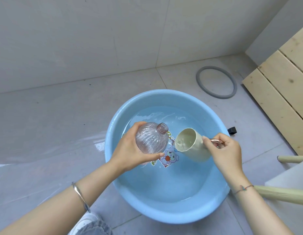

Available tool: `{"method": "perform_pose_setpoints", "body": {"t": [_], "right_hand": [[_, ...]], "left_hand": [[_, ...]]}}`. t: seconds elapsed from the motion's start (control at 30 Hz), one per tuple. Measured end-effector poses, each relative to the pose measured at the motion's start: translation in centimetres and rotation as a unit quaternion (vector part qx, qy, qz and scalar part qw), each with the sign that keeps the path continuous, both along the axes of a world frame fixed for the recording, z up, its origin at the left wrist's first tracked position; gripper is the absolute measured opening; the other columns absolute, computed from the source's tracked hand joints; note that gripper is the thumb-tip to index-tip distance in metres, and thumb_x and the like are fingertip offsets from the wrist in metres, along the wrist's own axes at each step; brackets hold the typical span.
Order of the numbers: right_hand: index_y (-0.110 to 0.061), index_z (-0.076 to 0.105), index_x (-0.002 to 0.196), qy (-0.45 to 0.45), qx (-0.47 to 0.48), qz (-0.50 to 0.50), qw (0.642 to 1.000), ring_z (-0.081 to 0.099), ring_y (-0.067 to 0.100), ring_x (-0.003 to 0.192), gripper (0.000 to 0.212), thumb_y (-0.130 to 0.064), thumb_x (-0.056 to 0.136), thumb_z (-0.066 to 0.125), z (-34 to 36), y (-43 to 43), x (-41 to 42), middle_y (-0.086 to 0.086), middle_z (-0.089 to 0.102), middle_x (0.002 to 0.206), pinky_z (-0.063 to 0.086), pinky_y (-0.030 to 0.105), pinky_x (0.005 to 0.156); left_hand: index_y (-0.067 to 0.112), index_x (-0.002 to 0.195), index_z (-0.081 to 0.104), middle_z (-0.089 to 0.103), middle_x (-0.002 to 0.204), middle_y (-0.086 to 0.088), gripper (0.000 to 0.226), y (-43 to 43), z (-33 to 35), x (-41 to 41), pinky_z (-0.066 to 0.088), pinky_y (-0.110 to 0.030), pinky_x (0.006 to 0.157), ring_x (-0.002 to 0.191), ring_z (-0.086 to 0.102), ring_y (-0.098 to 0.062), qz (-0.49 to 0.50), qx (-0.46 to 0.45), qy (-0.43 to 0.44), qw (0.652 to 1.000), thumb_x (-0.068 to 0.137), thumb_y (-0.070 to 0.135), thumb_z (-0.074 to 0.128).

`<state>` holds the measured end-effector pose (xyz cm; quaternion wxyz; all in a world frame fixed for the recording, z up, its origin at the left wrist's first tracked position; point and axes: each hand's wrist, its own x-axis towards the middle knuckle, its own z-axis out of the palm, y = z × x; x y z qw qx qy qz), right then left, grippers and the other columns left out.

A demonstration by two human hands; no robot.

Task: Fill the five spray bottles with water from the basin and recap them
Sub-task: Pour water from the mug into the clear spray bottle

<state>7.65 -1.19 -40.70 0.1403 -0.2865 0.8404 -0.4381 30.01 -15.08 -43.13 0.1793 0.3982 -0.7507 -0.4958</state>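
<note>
My left hand (128, 150) grips a clear pinkish ribbed bottle (151, 137) with no cap on it, tilted so that its open neck points up and to the right over the blue basin (116, 116). My right hand (227, 151) holds a cream cup (193, 145) by its copper-coloured handle, tipped to the left with its mouth just below and right of the bottle's neck. A little water shows inside the cup and some drips from its lip into the basin. The basin holds water, and a cartoon sticker shows on its bottom.
The basin stands on a grey tiled floor near a tiled wall. A grey ring (216, 82) lies behind it, wooden planks (282, 85) lean at the right, and a small black object (232, 130) sits by the basin's right rim. Pale stool legs (282, 194) reach in from the right.
</note>
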Motion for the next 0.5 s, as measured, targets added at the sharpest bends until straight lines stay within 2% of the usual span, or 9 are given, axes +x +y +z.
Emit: {"method": "perform_pose_setpoints", "body": {"t": [0.1, 0.2, 0.33, 0.5], "right_hand": [[0.004, 0.044, 0.063, -0.052, -0.055, -0.025, 0.997, 0.039, 0.016, 0.06, 0.042, -0.018, 0.081, 0.074, 1.5, 0.0, 0.2, 0.025, 0.051, 0.064, 0.027, 0.026, 0.052], [0.009, 0.048, 0.067, -0.068, -0.108, -0.033, 0.991, 0.044, 0.016, 0.064, 0.04, -0.018, 0.081, 0.074, 3.5, -0.4, 0.7, 0.017, 0.055, 0.065, 0.03, 0.018, 0.05], [0.001, 0.049, 0.061, -0.039, -0.147, -0.021, 0.988, 0.047, 0.011, 0.06, 0.037, -0.018, 0.081, 0.074, 6.4, -1.1, 1.5, 0.005, 0.062, 0.059, 0.033, 0.015, 0.05], [-0.009, 0.047, 0.06, 0.028, -0.137, 0.013, 0.99, 0.048, 0.018, 0.061, 0.037, -0.027, 0.078, 0.074, 8.3, -1.2, 2.4, 0.021, 0.062, 0.066, 0.034, 0.026, 0.057]], "left_hand": [[0.039, 0.126, 0.046, 0.057, 0.121, 0.027, 0.09, 0.0, 0.1, 0.0, 0.038, -0.009, 0.094, 0.114, 0.052, 0.008, -0.001, 0.003, 0.003, 1.0, 0.051, 0.051, 0.093], [0.041, 0.127, 0.045, 0.057, 0.122, 0.027, 0.092, 0.1, 0.1, -0.1, 0.041, -0.018, 0.097, 0.117, 0.053, 0.005, -0.003, 0.006, 0.002, 1.0, 0.048, 0.06, 0.089], [0.041, 0.127, 0.044, 0.056, 0.122, 0.028, 0.093, 0.2, 0.1, -0.1, 0.042, -0.021, 0.1, 0.117, 0.053, 0.005, -0.008, 0.002, 0.0, 1.0, 0.047, 0.062, 0.087], [0.043, 0.127, 0.043, 0.055, 0.121, 0.029, 0.092, 0.2, 0.0, -0.1, 0.041, -0.02, 0.099, 0.116, 0.052, 0.005, -0.012, -0.01, -0.007, 1.0, 0.05, 0.057, 0.091]]}}
